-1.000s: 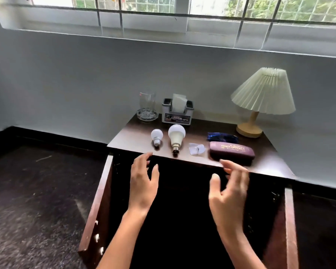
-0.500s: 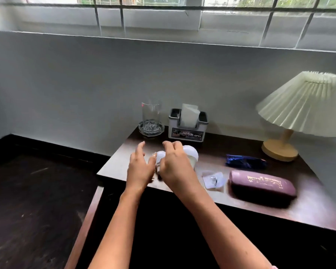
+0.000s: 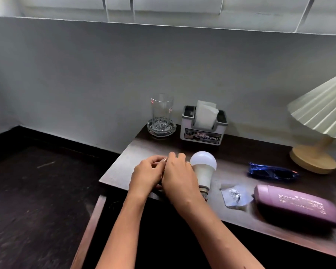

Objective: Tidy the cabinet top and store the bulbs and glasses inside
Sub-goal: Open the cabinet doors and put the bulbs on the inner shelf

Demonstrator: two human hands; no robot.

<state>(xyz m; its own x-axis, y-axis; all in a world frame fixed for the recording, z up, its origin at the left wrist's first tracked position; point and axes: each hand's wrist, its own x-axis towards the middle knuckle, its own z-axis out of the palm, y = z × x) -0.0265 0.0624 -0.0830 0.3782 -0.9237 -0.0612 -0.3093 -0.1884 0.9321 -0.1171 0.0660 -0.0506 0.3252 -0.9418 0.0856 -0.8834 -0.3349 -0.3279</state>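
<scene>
My left hand (image 3: 145, 175) and my right hand (image 3: 177, 177) are curled together over the spot near the front left of the dark cabinet top (image 3: 122, 167) where the small white bulb lay. They hide that bulb completely. The large white bulb (image 3: 203, 166) lies on its side just right of my right hand, its metal base toward me. A clear drinking glass (image 3: 162, 111) stands in a glass dish (image 3: 153, 132) at the back left. Blue glasses (image 3: 272, 171) and a purple glasses case (image 3: 297, 204) lie to the right.
A white tissue holder (image 3: 202, 131) stands at the back beside the drinking glass. A pleated lamp (image 3: 314, 158) fills the back right corner. A small clear packet (image 3: 234, 194) lies between the large bulb and the case. The left cabinet door (image 3: 89, 230) hangs open below.
Both hands rose from in front of the open cabinet to the top and closed around the small bulb. The view moved closer and to the left.
</scene>
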